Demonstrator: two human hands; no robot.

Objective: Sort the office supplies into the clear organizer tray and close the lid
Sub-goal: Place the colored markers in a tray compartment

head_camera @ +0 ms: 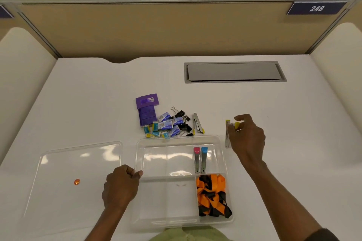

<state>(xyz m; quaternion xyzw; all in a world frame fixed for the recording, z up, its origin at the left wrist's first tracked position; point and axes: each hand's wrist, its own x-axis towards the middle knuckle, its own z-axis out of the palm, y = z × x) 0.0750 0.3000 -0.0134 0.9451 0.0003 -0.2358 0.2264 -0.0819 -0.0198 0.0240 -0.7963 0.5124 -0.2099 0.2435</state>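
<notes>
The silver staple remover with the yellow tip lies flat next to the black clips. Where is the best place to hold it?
Probably pinch the staple remover across its narrow metal middle, coming from above. It lies flat with its right side free; the binder clips crowd its left.

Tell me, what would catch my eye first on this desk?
Probably the orange and black lanyards bunched in the near right compartment of the clear organizer tray, with a pink-tipped staple remover and a blue-tipped one just behind them. Beyond the tray lies a jumble of purple boxes, small staple boxes and black binder clips. The right hand grips a yellow-tipped staple remover beside the tray.
</notes>
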